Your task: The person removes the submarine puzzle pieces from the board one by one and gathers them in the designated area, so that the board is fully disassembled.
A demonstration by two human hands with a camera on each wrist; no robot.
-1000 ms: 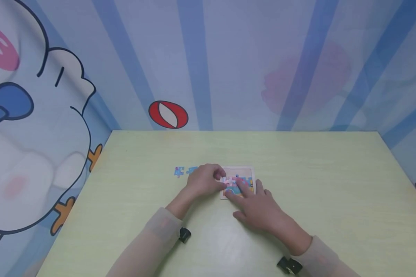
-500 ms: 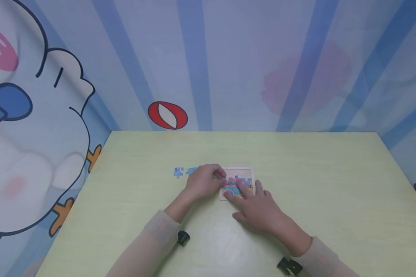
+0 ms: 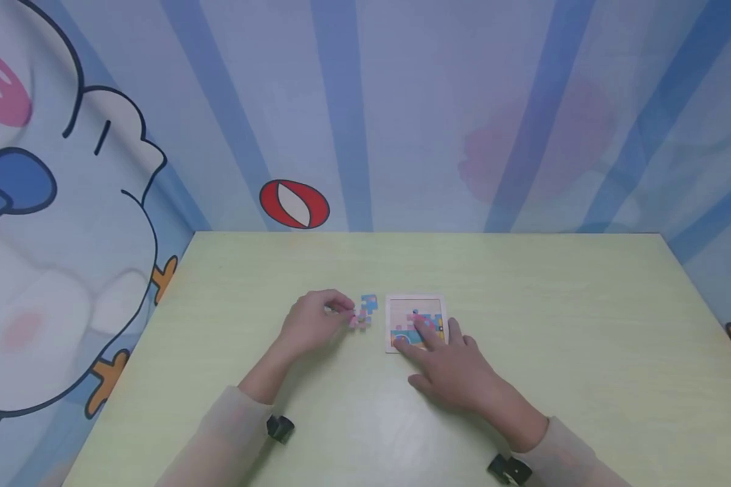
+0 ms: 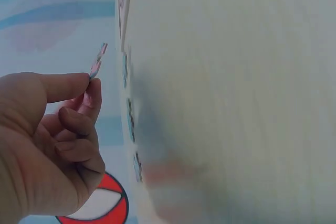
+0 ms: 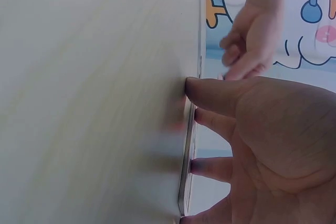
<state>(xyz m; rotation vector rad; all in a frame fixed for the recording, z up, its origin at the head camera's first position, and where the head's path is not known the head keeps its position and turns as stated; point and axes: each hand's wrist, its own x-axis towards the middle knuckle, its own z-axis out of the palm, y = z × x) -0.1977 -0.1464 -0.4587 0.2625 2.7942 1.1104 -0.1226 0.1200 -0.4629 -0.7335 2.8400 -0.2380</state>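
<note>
My left hand point(image 3: 315, 321) pinches a pink jigsaw piece point(image 3: 360, 320) between thumb and index finger, left of a small puzzle tray. The left wrist view shows this jigsaw piece point(image 4: 98, 60) edge-on, raised off the table, the other fingers curled below. The pale-framed puzzle tray point(image 3: 415, 305) holds joined pink, blue and orange pieces in its lower part; its upper part shows bare backing. My right hand point(image 3: 459, 365) rests with fingertips on the tray, fingers extended, covering some of the picture. From the right wrist, the right hand's thumb point(image 5: 210, 94) lies at the tray's near side.
A loose blue jigsaw piece point(image 3: 369, 302) lies on the pale table point(image 3: 554, 304) between left hand and tray. Low along the tabletop in the left wrist view lie loose pieces, including one jigsaw piece point(image 4: 131, 121). A printed cartoon backdrop point(image 3: 426, 122) stands behind the table.
My left hand has moved left off the tray, carrying the pink piece from its left side. The blue piece beside the tray has come into view; two pieces farther left are now hidden. The right hand stays put.
</note>
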